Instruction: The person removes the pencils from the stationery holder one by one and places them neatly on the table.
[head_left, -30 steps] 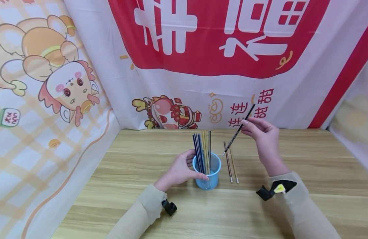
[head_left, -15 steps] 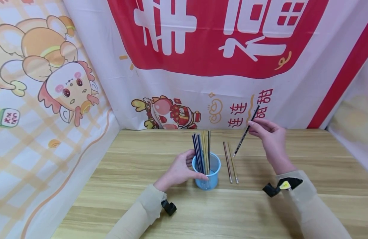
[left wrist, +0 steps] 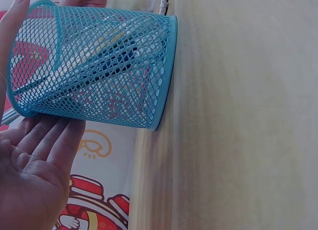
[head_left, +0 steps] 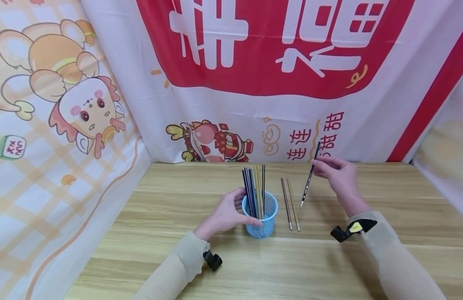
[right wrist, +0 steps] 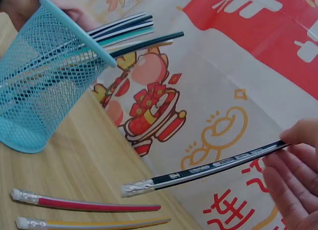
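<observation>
A light-blue mesh pencil cup point(head_left: 260, 230) stands upright on the table with several pencils point(head_left: 254, 191) leaning in it. My left hand point(head_left: 225, 211) holds the cup, its thumb along the near rim and its fingers round the far side. To the right, my right hand point(head_left: 338, 177) pinches a black pencil point(right wrist: 223, 163) near its upper end. The pencil's white eraser end points down, close over the table. Between the cup and this hand lie a red pencil point(right wrist: 99, 204) and a yellow pencil point(right wrist: 94, 223), side by side, erasers toward me.
The wood-grain table point(head_left: 171, 266) runs back to a white cloth point(head_left: 254, 141) printed with red patterns and cartoon figures. Another printed cloth point(head_left: 36, 137) hangs along the left side. Each forearm wears a black wrist camera mount point(head_left: 340, 234).
My right hand has carried the black pencil to the right, away from the cup, then lowered it, turning it more upright. The left hand stays on the cup.
</observation>
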A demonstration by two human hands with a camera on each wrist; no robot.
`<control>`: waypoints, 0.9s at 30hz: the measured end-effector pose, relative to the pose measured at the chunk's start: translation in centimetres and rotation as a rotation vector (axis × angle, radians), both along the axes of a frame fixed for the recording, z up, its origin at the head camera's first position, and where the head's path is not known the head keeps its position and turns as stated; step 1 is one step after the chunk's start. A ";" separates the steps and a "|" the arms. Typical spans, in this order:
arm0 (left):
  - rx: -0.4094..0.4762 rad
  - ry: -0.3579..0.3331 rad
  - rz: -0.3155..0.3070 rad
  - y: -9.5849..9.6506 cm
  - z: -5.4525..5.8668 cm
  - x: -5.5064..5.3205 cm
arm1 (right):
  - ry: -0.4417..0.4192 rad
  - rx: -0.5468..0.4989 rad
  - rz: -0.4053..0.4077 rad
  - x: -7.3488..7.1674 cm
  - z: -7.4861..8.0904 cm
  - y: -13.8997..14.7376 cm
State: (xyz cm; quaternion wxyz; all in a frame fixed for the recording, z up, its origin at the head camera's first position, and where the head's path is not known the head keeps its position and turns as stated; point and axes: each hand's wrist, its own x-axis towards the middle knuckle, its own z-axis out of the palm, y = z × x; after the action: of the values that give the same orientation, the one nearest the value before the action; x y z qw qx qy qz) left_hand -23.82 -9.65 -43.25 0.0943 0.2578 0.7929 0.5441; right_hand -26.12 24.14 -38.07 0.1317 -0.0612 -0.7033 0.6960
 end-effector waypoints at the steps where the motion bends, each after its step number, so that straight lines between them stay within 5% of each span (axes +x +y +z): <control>1: 0.000 -0.001 0.001 0.0 0.0 0.0 | -0.023 0.034 0.018 -0.1 -0.2 0.1; 7: 0.003 -0.004 0.002 0.0 0.0 0.0 | -0.129 0.185 0.171 -0.5 -1.2 0.6; 14: 0.009 -0.006 0.001 0.1 -0.1 0.0 | -0.158 0.220 0.247 -0.9 -2.0 0.1; 27: 0.010 -0.008 -0.003 0.0 0.0 0.0 | -0.258 0.339 0.275 -1.9 -4.0 0.3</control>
State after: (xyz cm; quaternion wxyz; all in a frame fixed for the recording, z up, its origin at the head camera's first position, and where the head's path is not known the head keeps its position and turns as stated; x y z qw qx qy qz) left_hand -23.86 -9.63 -43.24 0.0970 0.2575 0.7893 0.5489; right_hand -27.97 24.40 -42.09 -0.0467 -0.0304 -0.8226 0.5659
